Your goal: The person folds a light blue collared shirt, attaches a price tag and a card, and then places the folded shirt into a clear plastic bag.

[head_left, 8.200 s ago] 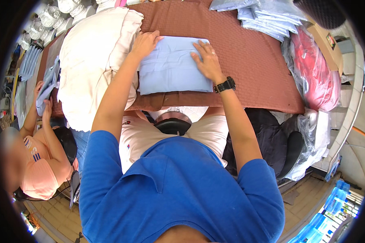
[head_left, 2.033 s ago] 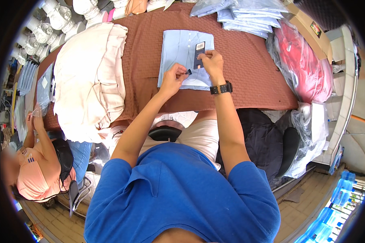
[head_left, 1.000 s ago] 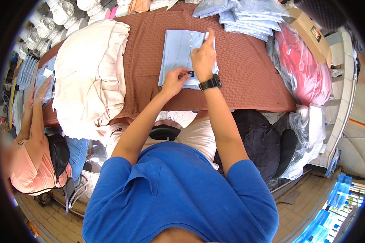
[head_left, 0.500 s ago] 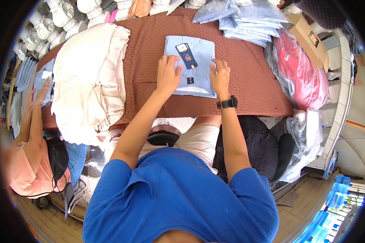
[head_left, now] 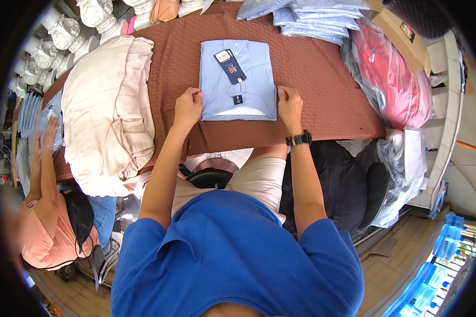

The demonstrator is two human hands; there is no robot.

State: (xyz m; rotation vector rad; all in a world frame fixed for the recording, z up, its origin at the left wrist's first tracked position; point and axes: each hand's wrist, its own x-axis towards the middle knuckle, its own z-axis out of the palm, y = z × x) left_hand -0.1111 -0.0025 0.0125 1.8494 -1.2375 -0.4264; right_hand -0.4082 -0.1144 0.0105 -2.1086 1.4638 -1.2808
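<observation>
Head view: both forearms stretched forward over brown tablecloth (head_left: 328, 90), hands well apart; left hand (head_left: 187, 110) and right hand (head_left: 291, 109) at opposite side edges of folded blue shirt (head_left: 214, 79), fingers curled in, thumbs close to fingertips; can't tell whether either pinches fabric; shirt flat on tablecloth, right of cream cloth pile (head_left: 108, 105); collar end toward person, long axis running away; dark tag (head_left: 230, 67) slanted on top.

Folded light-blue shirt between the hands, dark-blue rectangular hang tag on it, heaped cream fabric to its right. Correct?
No: head view shows the heaped cream fabric left of the folded light-blue shirt. Left hand, right hand and dark-blue rectangular hang tag are as stated.
</observation>
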